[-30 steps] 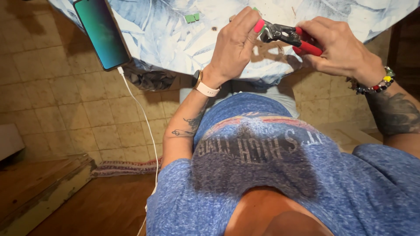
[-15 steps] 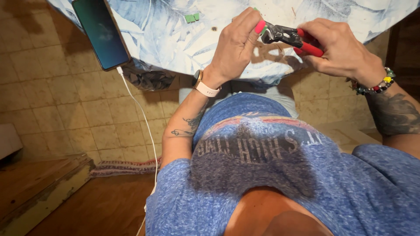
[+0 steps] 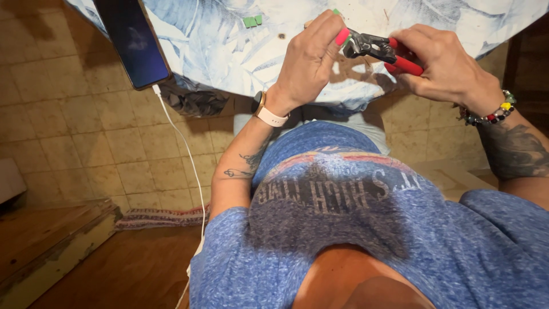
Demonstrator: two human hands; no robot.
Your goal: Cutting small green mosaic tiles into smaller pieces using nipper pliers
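Observation:
My right hand (image 3: 449, 68) grips the red handles of a pair of pliers (image 3: 380, 48) with dark metal jaws, held over the table edge. My left hand (image 3: 311, 57) is up against the jaws, its thumb and fingers pinched around a small piece that I cannot make out. Both hands hover above a table with a pale blue leaf-print cloth (image 3: 229, 51). Two small green bits (image 3: 251, 21) lie on the cloth left of my left hand.
A phone (image 3: 132, 43) with a dark screen lies on the table's left edge, and a white cable (image 3: 186, 149) hangs from it toward the floor. Below are tan floor tiles (image 3: 63, 143), a striped rug (image 3: 160, 217) and a wooden step (image 3: 51, 246).
Both hands and the pliers stay almost where they were; the view has shifted only slightly.

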